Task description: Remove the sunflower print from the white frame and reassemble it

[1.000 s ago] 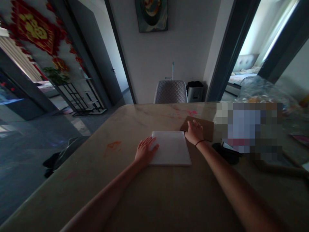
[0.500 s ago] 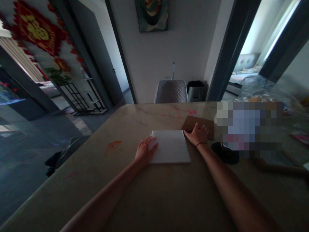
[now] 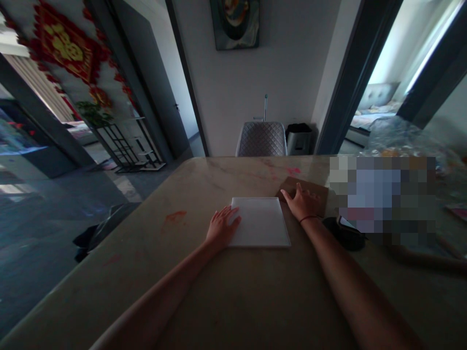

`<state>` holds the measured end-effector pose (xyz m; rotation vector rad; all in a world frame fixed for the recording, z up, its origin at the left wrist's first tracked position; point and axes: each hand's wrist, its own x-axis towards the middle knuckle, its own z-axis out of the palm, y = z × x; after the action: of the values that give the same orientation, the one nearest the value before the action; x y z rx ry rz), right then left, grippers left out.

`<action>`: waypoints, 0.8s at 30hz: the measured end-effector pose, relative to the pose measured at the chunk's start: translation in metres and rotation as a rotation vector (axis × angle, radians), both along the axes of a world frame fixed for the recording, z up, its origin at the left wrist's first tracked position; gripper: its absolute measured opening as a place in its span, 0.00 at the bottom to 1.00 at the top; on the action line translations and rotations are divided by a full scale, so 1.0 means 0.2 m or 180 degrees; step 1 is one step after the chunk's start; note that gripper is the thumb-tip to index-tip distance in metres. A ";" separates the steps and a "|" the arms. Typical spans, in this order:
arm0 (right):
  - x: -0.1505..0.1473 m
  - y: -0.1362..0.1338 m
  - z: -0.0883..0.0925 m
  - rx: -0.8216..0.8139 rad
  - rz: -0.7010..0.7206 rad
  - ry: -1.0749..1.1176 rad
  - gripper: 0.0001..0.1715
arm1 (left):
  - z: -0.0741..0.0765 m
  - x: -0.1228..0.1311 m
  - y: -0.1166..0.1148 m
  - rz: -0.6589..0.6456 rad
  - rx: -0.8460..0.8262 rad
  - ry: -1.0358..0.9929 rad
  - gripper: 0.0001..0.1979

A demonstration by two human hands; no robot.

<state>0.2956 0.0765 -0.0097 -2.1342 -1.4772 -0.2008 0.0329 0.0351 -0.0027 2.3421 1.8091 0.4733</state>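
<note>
Left hand (image 3: 221, 226): open and flat, my fingers resting on the left side of the white slab, gripping nothing.
Right hand (image 3: 303, 204): open, fingers spread over the brown board (image 3: 314, 185); whether they touch it I cannot tell.
White slab (image 3: 260, 221): flat on the table (image 3: 255, 287) before me, brown board by its far right corner.
Thumb: it has just come away from that corner, so I judge only my left hand steadies the slab.
Bin (image 3: 298, 142): dark-topped; contents hidden.
Clear plastic (image 3: 397, 138): something orange inside, too blurred to name.
</note>
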 end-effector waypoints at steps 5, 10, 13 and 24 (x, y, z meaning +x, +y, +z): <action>0.06 0.01 -0.02 0.0189 -0.0193 0.0082 0.29 | 0.00 0.00 0.00 0.0013 -0.0036 0.0012 0.21; 0.11 0.04 -0.07 0.0109 -0.0334 0.0294 0.20 | 0.02 0.00 -0.01 0.0015 -0.0057 0.0026 0.21; 0.12 0.04 -0.07 0.0157 -0.0372 0.0504 0.21 | 0.02 0.00 -0.01 -0.0006 -0.0056 0.0008 0.21; 0.10 0.00 -0.01 0.1361 -0.0158 0.0755 0.23 | 0.02 0.01 -0.01 0.0044 -0.0054 0.0007 0.21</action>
<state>0.3153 0.0760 -0.0118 -1.7809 -1.1289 -0.2472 0.0353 0.0322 0.0017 2.3215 1.8240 0.4556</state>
